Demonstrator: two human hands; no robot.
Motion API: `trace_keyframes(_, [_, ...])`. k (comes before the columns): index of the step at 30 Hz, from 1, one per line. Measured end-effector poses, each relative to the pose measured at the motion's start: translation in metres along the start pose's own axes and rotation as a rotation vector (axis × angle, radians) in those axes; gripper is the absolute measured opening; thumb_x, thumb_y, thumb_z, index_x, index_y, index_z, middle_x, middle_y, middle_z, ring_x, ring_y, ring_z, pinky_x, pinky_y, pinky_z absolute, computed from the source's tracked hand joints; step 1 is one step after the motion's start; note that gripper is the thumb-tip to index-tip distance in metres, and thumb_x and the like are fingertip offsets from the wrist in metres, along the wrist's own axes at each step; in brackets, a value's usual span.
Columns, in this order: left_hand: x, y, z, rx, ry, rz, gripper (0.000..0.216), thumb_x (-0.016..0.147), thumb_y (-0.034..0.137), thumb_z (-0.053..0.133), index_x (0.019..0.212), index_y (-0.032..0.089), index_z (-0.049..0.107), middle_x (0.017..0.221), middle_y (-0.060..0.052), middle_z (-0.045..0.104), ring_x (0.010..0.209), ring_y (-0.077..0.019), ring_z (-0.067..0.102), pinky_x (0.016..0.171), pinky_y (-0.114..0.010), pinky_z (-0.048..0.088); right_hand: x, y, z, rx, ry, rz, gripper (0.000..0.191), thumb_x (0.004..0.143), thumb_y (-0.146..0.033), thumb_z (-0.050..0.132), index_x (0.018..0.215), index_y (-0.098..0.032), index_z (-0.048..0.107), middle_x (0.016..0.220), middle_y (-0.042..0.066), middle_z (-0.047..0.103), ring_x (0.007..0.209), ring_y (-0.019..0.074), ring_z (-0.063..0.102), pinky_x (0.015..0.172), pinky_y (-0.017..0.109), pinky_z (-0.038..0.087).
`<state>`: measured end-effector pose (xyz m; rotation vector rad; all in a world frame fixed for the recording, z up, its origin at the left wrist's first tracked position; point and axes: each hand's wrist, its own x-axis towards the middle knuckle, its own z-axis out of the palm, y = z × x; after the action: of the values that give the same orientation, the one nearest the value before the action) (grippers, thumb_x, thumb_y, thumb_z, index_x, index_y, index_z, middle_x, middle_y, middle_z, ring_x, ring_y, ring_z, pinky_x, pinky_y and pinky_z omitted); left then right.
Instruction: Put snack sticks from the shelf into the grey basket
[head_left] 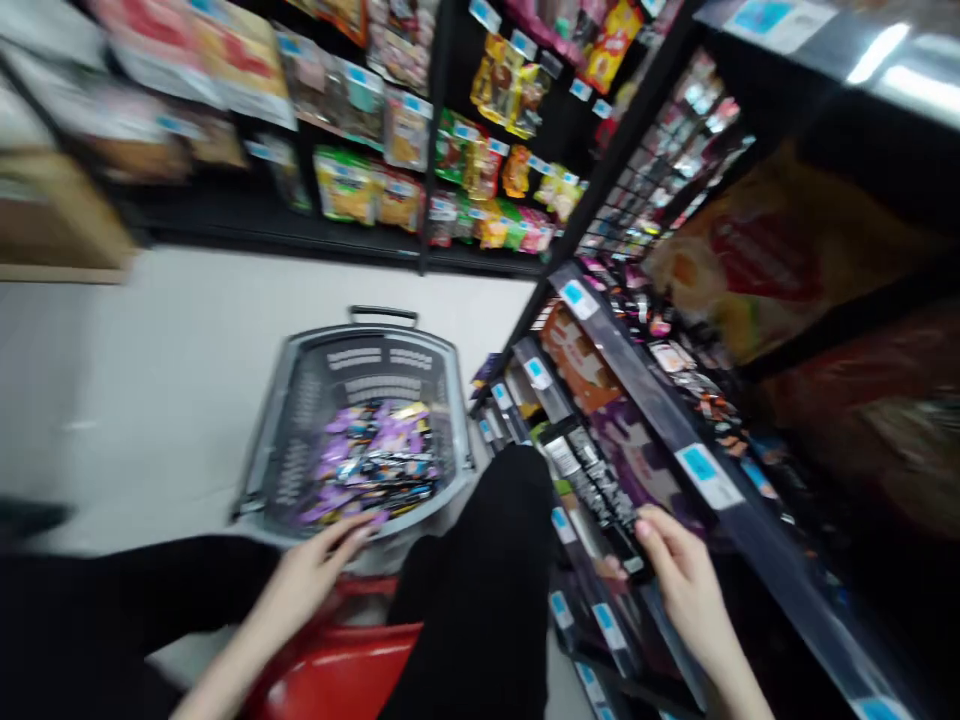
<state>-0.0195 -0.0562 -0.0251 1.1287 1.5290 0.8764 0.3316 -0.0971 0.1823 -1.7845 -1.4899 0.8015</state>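
My right hand (681,562) pinches the lower end of a long black packet (592,480) with white print and a barcode. The packet is held in front of the shelf on my right. At the near rim of a grey shopping basket (279,420), the thumb and fingers of my left hand (326,560) are pressed together on a small purple-wrapped candy (379,518). Inside the basket lies a heap of small wrapped candies (375,455), mostly purple, black and gold.
A tiered shelf (660,410) with price tags and loose wrapped sweets rises close on my right. Bagged snacks (367,190) fill the black shelving across the aisle. A red stool (337,670) is beneath me, and my knee (510,520) is between basket and shelf.
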Motion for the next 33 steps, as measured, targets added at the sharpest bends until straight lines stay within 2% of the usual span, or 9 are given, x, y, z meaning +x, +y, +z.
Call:
trace_keyframes(2, [-0.017, 0.023, 0.000, -0.407, -0.124, -0.105, 0.057, 0.065, 0.057, 0.062, 0.109, 0.020, 0.062, 0.097, -0.011, 0.070, 0.085, -0.0260, 0.065, 0.080, -0.039, 0.051, 0.011, 0.001, 0.051, 0.198, -0.377, 0.058, 0.031, 0.083, -0.048, 0.048, 0.076, -0.020, 0.061, 0.076, 0.005, 0.064, 0.059, 0.0187, 0.062, 0.046, 0.025, 0.047])
trace_keyframes(4, [-0.029, 0.036, -0.001, -0.735, -0.144, -0.064, 0.067, 0.066, 0.053, 0.065, 0.123, 0.022, 0.050, 0.104, -0.013, 0.066, 0.086, -0.0252, 0.065, 0.079, -0.041, 0.052, 0.027, 0.006, 0.097, 0.293, -0.669, 0.088, 0.031, 0.083, -0.047, 0.049, 0.075, -0.020, 0.060, 0.065, 0.002, 0.062, 0.051, 0.0168, 0.061, 0.043, 0.024, 0.046])
trace_keyframes(8, [-0.039, 0.036, -0.010, -0.773, -0.076, -0.011, 0.069, 0.060, 0.038, 0.075, 0.123, 0.025, 0.050, 0.105, -0.010, 0.065, 0.079, -0.0219, 0.064, 0.068, -0.038, 0.056, 0.056, 0.021, 0.175, 0.327, -0.942, 0.122, 0.030, 0.080, -0.046, 0.054, 0.072, -0.018, 0.061, 0.052, -0.002, 0.058, 0.042, 0.0148, 0.058, 0.037, 0.022, 0.043])
trace_keyframes(11, [-0.036, 0.025, -0.017, -0.626, 0.069, -0.074, 0.047, 0.056, 0.028, 0.078, 0.100, 0.018, 0.065, 0.099, -0.007, 0.066, 0.071, -0.0175, 0.063, 0.063, -0.033, 0.057, 0.066, 0.036, 0.211, 0.443, -0.870, 0.152, 0.029, 0.075, -0.046, 0.059, 0.085, -0.019, 0.062, 0.065, -0.001, 0.062, 0.041, 0.0140, 0.059, 0.032, 0.020, 0.038])
trace_keyframes(14, [-0.029, 0.015, -0.020, -0.592, 0.161, -0.093, 0.033, 0.056, 0.028, 0.077, 0.084, 0.015, 0.069, 0.093, -0.005, 0.068, 0.066, -0.0148, 0.062, 0.065, -0.030, 0.056, 0.070, 0.052, 0.229, 0.589, -0.697, 0.153, 0.038, 0.068, -0.043, 0.069, 0.097, -0.021, 0.060, 0.080, 0.002, 0.066, 0.052, 0.0169, 0.064, 0.040, 0.024, 0.047])
trace_keyframes(17, [-0.024, 0.011, -0.020, -0.569, 0.169, -0.124, 0.031, 0.058, 0.028, 0.075, 0.085, 0.015, 0.070, 0.082, -0.004, 0.070, 0.058, -0.0149, 0.064, 0.060, -0.028, 0.055, 0.074, 0.062, 0.234, 0.626, -0.634, 0.149, 0.044, 0.061, -0.036, 0.076, 0.100, -0.021, 0.061, 0.082, 0.003, 0.067, 0.060, 0.0203, 0.066, 0.055, 0.032, 0.054])
trace_keyframes(22, [-0.024, 0.014, -0.014, -0.544, 0.079, -0.166, 0.038, 0.057, 0.026, 0.076, 0.092, 0.014, 0.069, 0.061, -0.004, 0.069, 0.052, -0.0205, 0.065, 0.052, -0.030, 0.054, 0.079, 0.064, 0.235, 0.575, -0.627, 0.119, 0.039, 0.062, -0.035, 0.075, 0.098, -0.022, 0.067, 0.080, 0.003, 0.069, 0.057, 0.0189, 0.065, 0.060, 0.034, 0.054])
trace_keyframes(28, [-0.021, 0.012, -0.010, -0.536, 0.094, -0.151, 0.030, 0.054, 0.023, 0.078, 0.081, 0.014, 0.069, 0.077, -0.005, 0.072, 0.056, -0.0183, 0.067, 0.058, -0.028, 0.055, 0.078, 0.065, 0.235, 0.543, -0.633, 0.089, 0.024, 0.064, -0.036, 0.074, 0.081, -0.020, 0.071, 0.073, 0.002, 0.067, 0.053, 0.0168, 0.064, 0.061, 0.033, 0.053])
trace_keyframes(33, [-0.019, 0.006, -0.011, -0.550, 0.106, -0.150, 0.026, 0.051, 0.024, 0.079, 0.071, 0.012, 0.069, 0.117, -0.014, 0.062, 0.055, -0.0160, 0.066, 0.057, -0.031, 0.056, 0.077, 0.069, 0.236, 0.627, -0.699, 0.132, 0.019, 0.064, -0.034, 0.074, 0.076, -0.020, 0.070, 0.083, 0.002, 0.063, 0.058, 0.0138, 0.062, 0.061, 0.031, 0.055])
